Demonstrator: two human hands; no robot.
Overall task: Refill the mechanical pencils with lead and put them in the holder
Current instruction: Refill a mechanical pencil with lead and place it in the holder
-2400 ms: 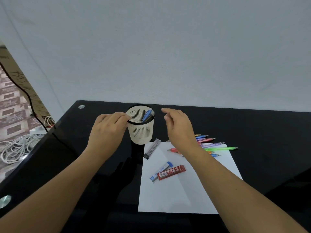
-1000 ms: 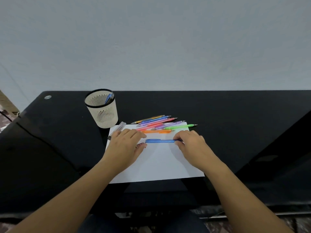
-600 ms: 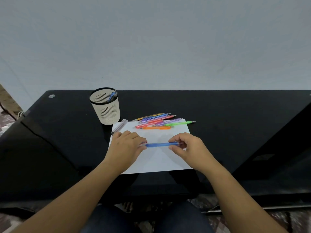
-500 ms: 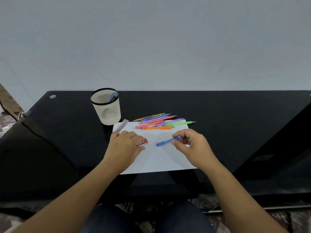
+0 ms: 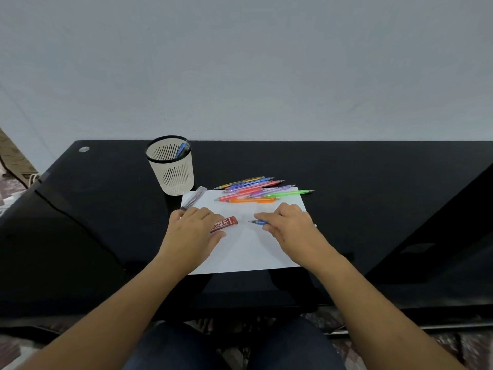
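The task is in its early part. One blue pencil point(image 5: 182, 150) already stands in the holder point(image 5: 170, 166), a pale slotted cup with a dark rim that sits toward the far left of the counter point(image 5: 373, 182), a little in from its far edge. That pencil leans against the cup's right rim, and no other can be made out inside.

Most of the work is left. A loose pile of coloured pencils point(image 5: 253, 189) lies along the far edge of the white paper sheet point(image 5: 240, 252) in the middle of the counter, some with tips reaching onto the dark surface to the right. There are several: yellow, blue, pink, lilac, green and orange among them. Judging by where they lie, none of them has been refilled yet.

The step in hand looks like the start of the next refill. The right hand point(image 5: 289, 225) pinches a second blue pencil point(image 5: 258, 222) just above the paper, its fingers together on the barrel and its tip pointing left. The left hand point(image 5: 193, 231) holds the red lead case point(image 5: 225, 223), with fingers curled over its near end and the thumb beneath; the labelled end sticks out to the right, near the pencil tip but apart from it. A clear lead case point(image 5: 193, 201) lies untouched at the paper's far left corner, just beside the holder.

Opening the pencil, feeding the lead, closing it and dropping it into the cup all remain to be done.
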